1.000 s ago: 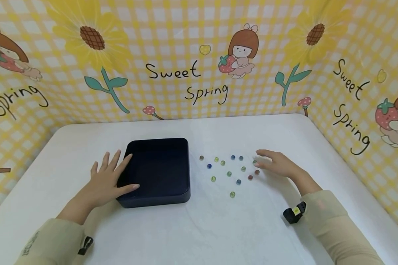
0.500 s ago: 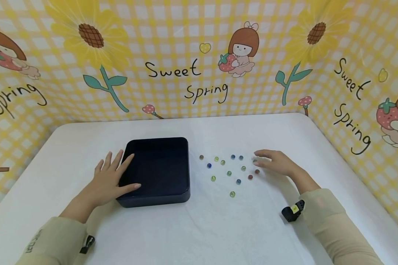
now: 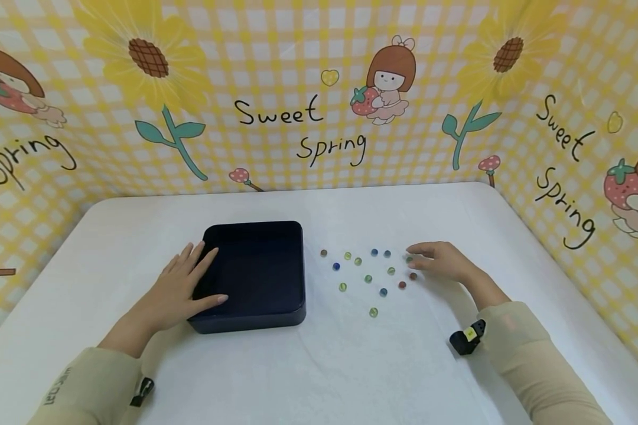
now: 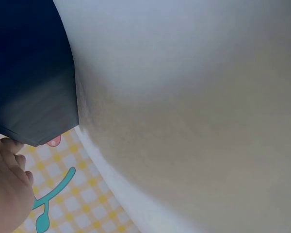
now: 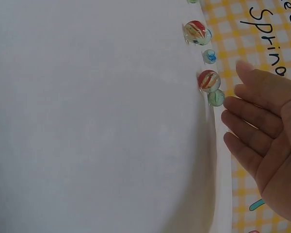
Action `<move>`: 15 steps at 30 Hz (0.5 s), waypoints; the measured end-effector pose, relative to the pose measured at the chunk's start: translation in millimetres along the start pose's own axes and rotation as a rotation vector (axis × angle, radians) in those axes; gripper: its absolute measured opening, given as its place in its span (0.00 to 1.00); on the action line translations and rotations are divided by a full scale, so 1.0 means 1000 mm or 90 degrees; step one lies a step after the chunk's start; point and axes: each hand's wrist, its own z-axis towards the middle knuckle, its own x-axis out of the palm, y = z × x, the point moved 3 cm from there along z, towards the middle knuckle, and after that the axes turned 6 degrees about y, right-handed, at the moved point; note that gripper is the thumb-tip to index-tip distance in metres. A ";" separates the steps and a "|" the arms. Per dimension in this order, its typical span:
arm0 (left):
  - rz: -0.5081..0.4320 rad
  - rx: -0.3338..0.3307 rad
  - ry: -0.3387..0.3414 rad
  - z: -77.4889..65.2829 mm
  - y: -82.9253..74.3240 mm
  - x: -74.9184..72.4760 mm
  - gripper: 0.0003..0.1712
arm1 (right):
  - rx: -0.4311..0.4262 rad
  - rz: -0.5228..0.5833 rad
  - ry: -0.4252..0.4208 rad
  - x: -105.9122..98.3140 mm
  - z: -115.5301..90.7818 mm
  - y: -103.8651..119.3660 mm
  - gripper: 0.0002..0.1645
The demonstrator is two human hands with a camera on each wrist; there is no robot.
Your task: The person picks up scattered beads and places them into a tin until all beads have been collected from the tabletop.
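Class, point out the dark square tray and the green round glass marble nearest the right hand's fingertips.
Dark square tray [image 3: 255, 277]: head view, bare floor.
Green round glass marble [image 5: 216, 98]: right wrist view, middle.

Tray [image 3: 247, 323] left of centre: dark navy from where I stand. Marbles [image 3: 368, 278] right of centre: green, blue, red-brown. Backdrop [image 3: 276, 171] up top: yellow-white check.

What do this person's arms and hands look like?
Left hand and right hand are ungloved. The left sleeve and right sleeve are pale khaki; the left bears dark, unclear lettering. A black camera with a yellow label sits at the right cuff, a black device at the left.
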 end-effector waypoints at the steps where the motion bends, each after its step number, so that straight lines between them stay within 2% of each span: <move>1: 0.003 0.002 0.000 0.000 0.000 0.000 0.50 | 0.002 0.000 0.001 0.000 0.000 -0.001 0.26; 8: 0.012 0.004 0.014 0.001 0.000 0.001 0.50 | 0.004 -0.007 0.000 0.002 0.001 -0.003 0.24; 15: 0.009 -0.001 0.026 0.002 0.000 0.001 0.50 | 0.004 -0.022 -0.010 0.003 0.005 -0.007 0.19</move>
